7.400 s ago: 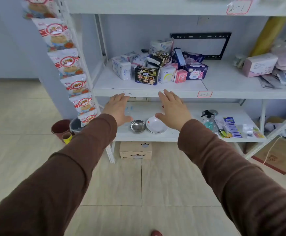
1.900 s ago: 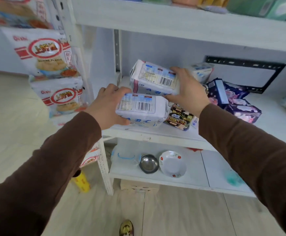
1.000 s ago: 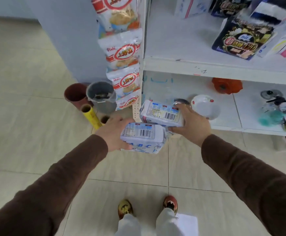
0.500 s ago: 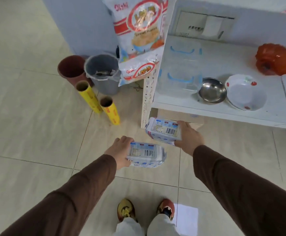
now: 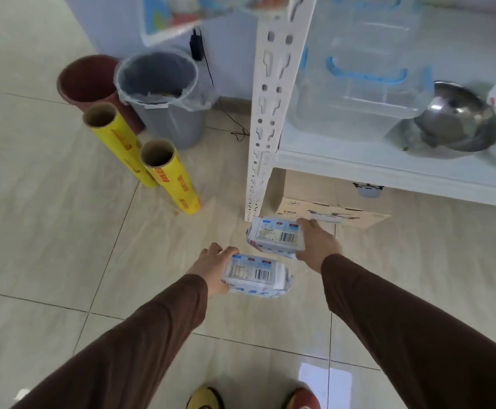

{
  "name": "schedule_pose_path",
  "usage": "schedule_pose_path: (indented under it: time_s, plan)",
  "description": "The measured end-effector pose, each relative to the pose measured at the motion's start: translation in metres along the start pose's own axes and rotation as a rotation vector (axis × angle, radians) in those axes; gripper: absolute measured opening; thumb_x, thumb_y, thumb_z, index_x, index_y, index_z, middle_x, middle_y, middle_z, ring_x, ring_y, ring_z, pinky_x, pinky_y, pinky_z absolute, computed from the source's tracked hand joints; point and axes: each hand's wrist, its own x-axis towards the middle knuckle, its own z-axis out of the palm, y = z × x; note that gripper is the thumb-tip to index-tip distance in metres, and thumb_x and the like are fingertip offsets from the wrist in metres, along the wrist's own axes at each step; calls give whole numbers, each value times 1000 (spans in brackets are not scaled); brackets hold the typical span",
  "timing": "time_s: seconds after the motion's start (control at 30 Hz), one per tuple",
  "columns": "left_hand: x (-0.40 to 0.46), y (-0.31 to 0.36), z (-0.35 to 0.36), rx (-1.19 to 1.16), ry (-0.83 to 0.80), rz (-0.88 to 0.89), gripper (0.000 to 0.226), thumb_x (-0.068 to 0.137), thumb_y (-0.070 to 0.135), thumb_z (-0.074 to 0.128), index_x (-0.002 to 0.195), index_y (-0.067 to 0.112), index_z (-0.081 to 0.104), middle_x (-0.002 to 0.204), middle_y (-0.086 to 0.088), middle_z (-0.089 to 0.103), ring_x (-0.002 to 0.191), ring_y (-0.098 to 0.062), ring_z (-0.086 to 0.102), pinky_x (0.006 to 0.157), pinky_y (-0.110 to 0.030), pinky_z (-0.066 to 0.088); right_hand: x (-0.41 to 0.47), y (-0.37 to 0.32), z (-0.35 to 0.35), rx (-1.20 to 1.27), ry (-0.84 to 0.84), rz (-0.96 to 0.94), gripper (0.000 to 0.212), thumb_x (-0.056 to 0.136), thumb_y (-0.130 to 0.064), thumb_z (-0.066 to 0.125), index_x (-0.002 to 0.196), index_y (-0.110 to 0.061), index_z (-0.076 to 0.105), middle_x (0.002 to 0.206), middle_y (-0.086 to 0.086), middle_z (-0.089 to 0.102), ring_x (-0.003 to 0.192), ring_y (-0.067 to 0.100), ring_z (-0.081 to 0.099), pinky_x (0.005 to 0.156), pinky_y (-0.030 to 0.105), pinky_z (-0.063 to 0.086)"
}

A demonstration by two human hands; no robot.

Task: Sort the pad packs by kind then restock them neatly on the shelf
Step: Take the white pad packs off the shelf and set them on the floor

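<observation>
Only two white pad packs, one (image 5: 257, 276) gripped by the left hand (image 5: 212, 268) and one (image 5: 276, 237) by the right hand (image 5: 317, 245), fingers clamped on them, are held low above the floor (image 5: 63, 231), so sorting seems just begun and restocking the shelf (image 5: 388, 172) is not yet done.

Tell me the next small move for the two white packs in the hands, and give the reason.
Probably lower both packs the rest of the way and set them side by side on the floor tile. The left hand grips one white pack and the right hand grips a matching white pack, both low over the floor near the shelf post, so they look like one kind starting a pile.
</observation>
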Motion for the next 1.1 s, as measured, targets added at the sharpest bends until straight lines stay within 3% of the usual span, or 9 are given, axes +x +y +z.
schedule_pose_path:
  time_s: [0.33, 0.57, 0.9, 1.1]
  plan:
    - [93, -37, 69, 3, 22, 22, 88, 72, 38, 81, 146, 32, 33, 124, -3, 41, 112, -24, 46, 98, -37, 47, 100, -4, 89, 6, 10, -32, 74, 79, -13, 74, 143, -17, 35, 134, 7, 48, 110, 31, 60, 91, 40, 52]
    - [131, -54, 104, -6, 38, 20, 86, 76, 26, 79, 147, 34, 31, 126, -4, 41, 113, -25, 45, 96, -35, 47, 137, -1, 129, 37, 6, -7, 75, 78, -7, 73, 141, -16, 34, 136, 9, 44, 113, 36, 57, 95, 43, 51]
    - [144, -47, 112, -25, 120, -21, 88, 77, 24, 79, 147, 19, 27, 127, -6, 47, 106, -22, 58, 92, -35, 53, 139, 10, 142, 149, 45, -19, 76, 86, 0, 61, 151, -17, 26, 146, 11, 39, 119, 33, 55, 100, 42, 49]
    - [149, -40, 108, -33, 159, -48, 77, 80, 19, 77, 141, 17, 31, 125, -6, 52, 103, -22, 62, 87, -34, 55, 133, 18, 132, 123, 43, -66, 80, 85, 7, 53, 154, -18, 22, 154, 11, 33, 128, 35, 48, 107, 44, 43]
